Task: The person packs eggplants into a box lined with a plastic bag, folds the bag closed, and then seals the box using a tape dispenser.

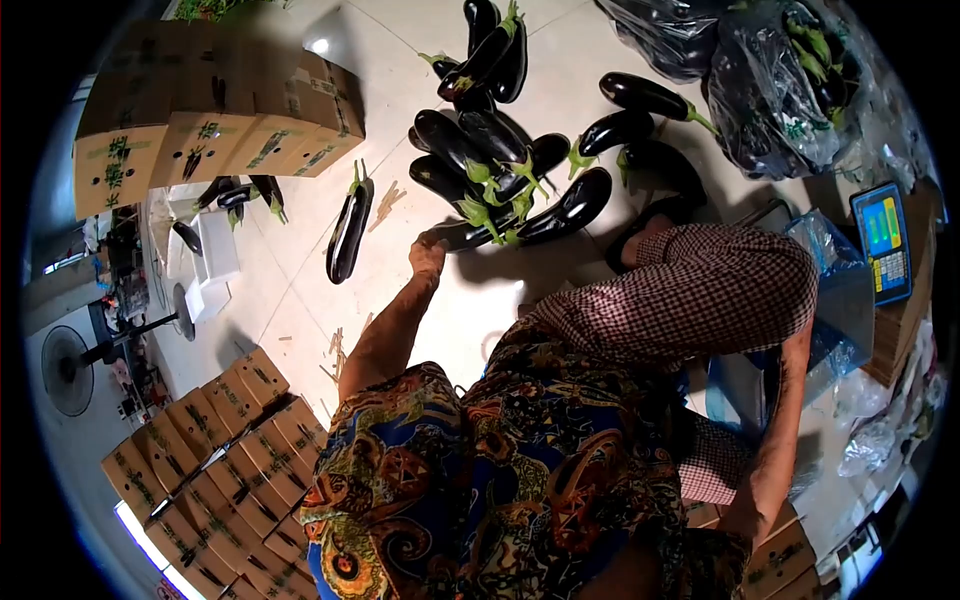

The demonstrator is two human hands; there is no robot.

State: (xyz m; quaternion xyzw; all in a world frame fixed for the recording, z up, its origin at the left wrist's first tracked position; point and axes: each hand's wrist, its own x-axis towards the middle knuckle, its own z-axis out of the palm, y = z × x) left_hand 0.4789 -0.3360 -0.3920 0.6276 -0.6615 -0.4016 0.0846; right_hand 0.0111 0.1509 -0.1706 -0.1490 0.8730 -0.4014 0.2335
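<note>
My left hand [428, 258] reaches out over the tiled floor, its fingers closed around the end of a dark eggplant [466, 236]. That eggplant lies at the near edge of a pile of glossy eggplants [450, 140] with green stems. Another eggplant [565, 212] rests to its right. Off to the left of the pile, a single eggplant [347, 235] lies by itself on the floor. My right arm [780, 430] extends down beside my bent knee; the hand at its end is hidden behind the checked trouser leg.
Plastic bags of eggplants [775, 95] stand at upper right, near a blue digital scale [882, 245]. Stacked cartons [215, 110] stand at upper left, more cartons [215, 460] at lower left. A fan [70, 370] and a white foam box [210, 250] are on the left.
</note>
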